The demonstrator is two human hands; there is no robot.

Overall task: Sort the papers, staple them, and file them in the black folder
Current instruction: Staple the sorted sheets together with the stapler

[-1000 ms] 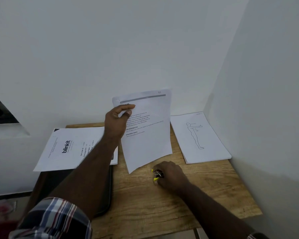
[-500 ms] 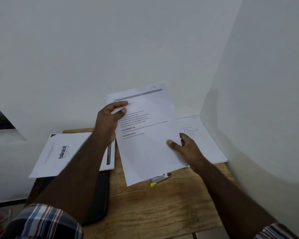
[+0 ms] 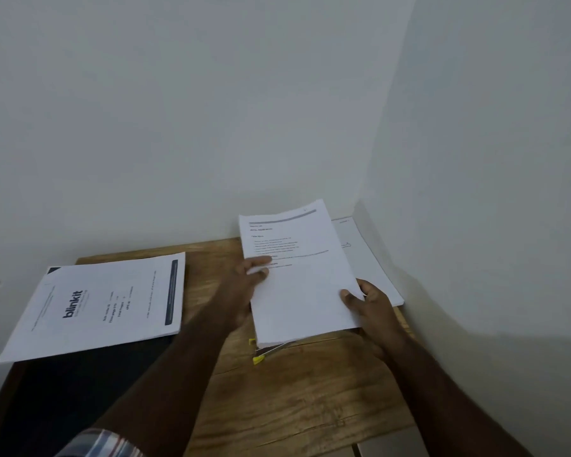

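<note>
Both hands hold a white printed sheaf of papers low over the wooden table. My left hand grips its left edge, thumb on top. My right hand pinches its lower right edge. A small stapler with yellow ends lies on the table, partly hidden under the sheaf's near edge. The black folder lies at the left, under a "blinkit" paper stack. Another paper stack with a line drawing sits at the right by the wall, mostly covered by the held sheaf.
White walls close the table in at the back and on the right, meeting in a corner just behind the papers. Bare wood shows at the near middle of the table.
The held papers have come down and to the right, from upright to nearly flat over the table. My right hand left the stapler a second ago and now pinches the papers' right edge.
</note>
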